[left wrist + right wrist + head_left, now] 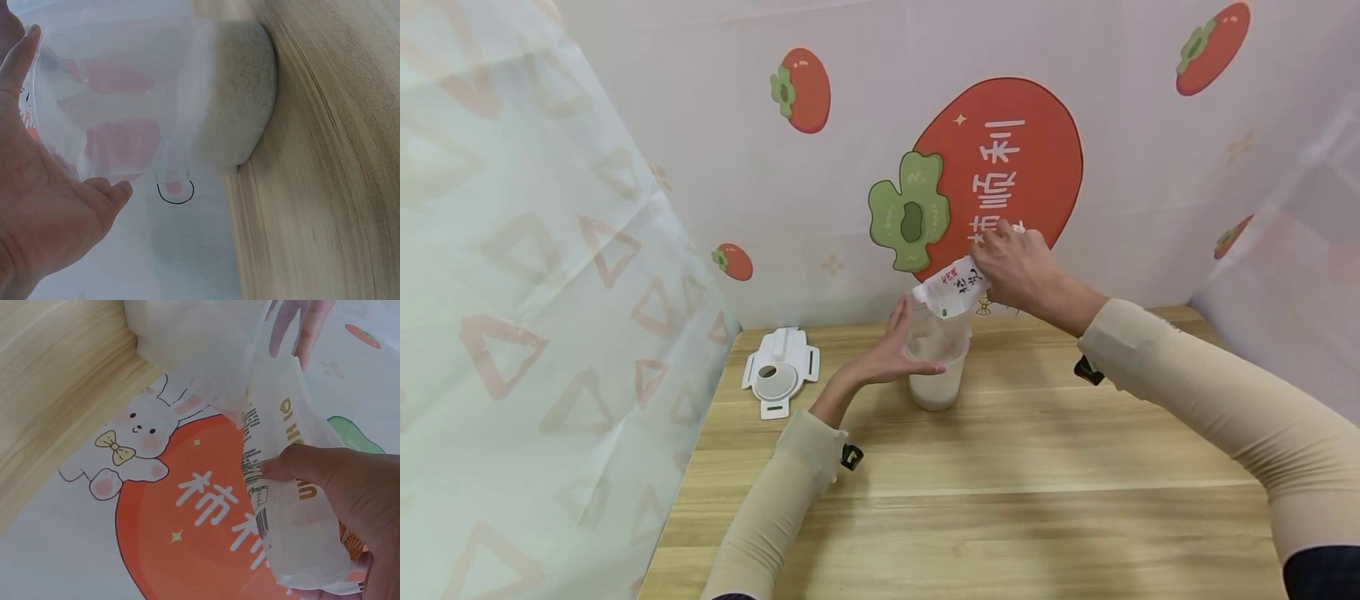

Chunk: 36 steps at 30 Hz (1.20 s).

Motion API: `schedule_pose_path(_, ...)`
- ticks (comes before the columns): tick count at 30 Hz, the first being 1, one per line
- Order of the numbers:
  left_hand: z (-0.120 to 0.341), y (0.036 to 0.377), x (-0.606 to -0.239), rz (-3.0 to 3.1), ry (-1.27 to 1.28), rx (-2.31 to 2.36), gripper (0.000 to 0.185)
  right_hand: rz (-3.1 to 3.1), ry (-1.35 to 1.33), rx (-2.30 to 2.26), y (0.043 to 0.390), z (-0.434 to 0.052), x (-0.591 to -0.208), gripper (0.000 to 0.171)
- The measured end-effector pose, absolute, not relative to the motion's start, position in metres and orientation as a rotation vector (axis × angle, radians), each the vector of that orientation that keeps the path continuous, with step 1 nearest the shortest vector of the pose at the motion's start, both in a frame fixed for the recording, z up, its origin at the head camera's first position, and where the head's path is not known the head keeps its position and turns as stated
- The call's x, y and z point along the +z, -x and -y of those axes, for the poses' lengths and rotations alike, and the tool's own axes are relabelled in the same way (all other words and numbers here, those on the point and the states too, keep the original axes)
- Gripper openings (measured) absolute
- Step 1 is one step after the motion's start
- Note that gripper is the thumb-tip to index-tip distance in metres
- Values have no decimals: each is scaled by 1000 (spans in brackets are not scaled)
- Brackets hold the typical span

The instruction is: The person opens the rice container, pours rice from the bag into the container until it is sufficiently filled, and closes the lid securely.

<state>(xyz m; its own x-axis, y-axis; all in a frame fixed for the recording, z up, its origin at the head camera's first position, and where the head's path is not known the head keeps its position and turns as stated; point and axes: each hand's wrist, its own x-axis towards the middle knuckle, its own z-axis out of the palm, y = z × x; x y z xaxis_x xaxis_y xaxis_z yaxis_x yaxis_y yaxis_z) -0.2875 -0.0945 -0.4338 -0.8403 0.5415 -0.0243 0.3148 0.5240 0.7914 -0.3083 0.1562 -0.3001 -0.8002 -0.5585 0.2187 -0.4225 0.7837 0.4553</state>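
Observation:
A tall translucent plastic container [938, 367] stands upright on the wooden table. Pale grains [245, 94] fill its lower part. My left hand [891, 354] holds its upper side, thumb across the near side and fingers spread up by the rim. In my right hand [1018, 267] is a white printed plastic bag [953, 287], gripped near its raised end and tilted down over the container's mouth. The right wrist view shows the thumb pressed on the bag [294, 519], with its lower end at the container [194, 350]. Whatever is inside the bag is mostly hidden.
A white plastic lid [782, 367] with side latches and a round cap lies on the table's left side. The wooden table [1000, 483] meets a cloth backdrop [850, 208] printed with persimmons. Another cloth [587, 333] hangs along the left edge.

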Motion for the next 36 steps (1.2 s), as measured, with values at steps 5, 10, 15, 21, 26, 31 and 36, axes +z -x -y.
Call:
schedule_pose_path(5, 94, 287, -434, -2493, -722, 1225, 141, 2590, -764, -556, 308, -157, -301, 71)
schedule_pose_path(10, 94, 287, -435, -2495, -739, 1235, 141, 2538, -777, -559, 308, -158, -303, 68)
schedule_pose_path(15, 94, 288, -436, -2501, -740, 1237, 140, 2495, -794, -566, 308, -158, -303, 66)
schedule_pose_path(21, 94, 288, -437, -2505, -737, 1237, 140, 2450, -809, -594, 309, -157, -303, 64)
schedule_pose_path(26, 94, 288, -436, -2506, -734, 1243, 139, 2403, -809, -621, 310, -157, -303, 62)
schedule_pose_path(31, 94, 288, -435, -2503, -725, 1243, 139, 2392, -819, -618, 311, -158, -303, 63)
schedule_pose_path(36, 94, 287, -435, -2507, -732, 1234, 139, 2389, -854, -630, 310, -160, -305, 64)
